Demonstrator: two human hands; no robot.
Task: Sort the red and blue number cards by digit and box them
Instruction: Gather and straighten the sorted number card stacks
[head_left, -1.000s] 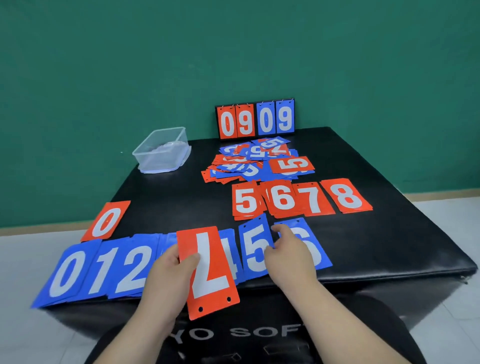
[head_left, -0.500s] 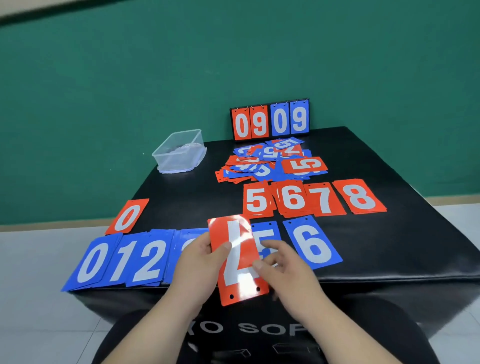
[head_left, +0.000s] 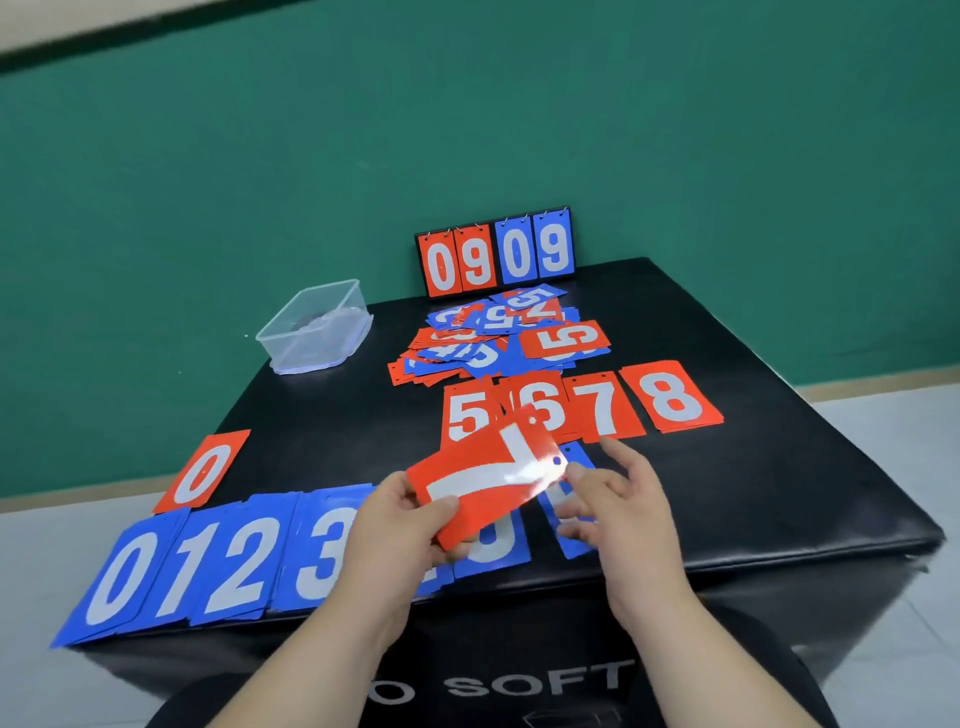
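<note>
1. Head view, centre of the frame: your left hand (head_left: 400, 525) pinches the red 7 card (head_left: 485, 480) at its lower-left corner, thumb on top, and the card sits turned sideways in the air above the blue row.
2. Your right hand (head_left: 621, 501) is open with fingers spread, just beside the card's right end near its punched holes; whether a fingertip touches it, I cannot tell.
3. To do this step well, I judge you should turn the card until the digit reads upright, then lay it squarely on the red 7 pile (head_left: 602, 408), just above the held card between the red 6 and the red 8 (head_left: 670, 397). Keep its edges in line so the pile boxes cleanly later.
4. The unsorted heap (head_left: 498, 338) lies above the red row, and the clear box (head_left: 314, 327) stands at upper left of the black table (head_left: 753, 493), with no sorted cards in it that I can see.
5. Readable writing: the blue row at lower left shows 0, 1, 2, 3; a lone red 0 (head_left: 202, 475) lies above it; the red row reads 5, 6, 7, 8.
6. The flip scoreboard (head_left: 496, 252) at the back reads 09 09. The front face at the bottom shows "O SOFT", cut off.
</note>
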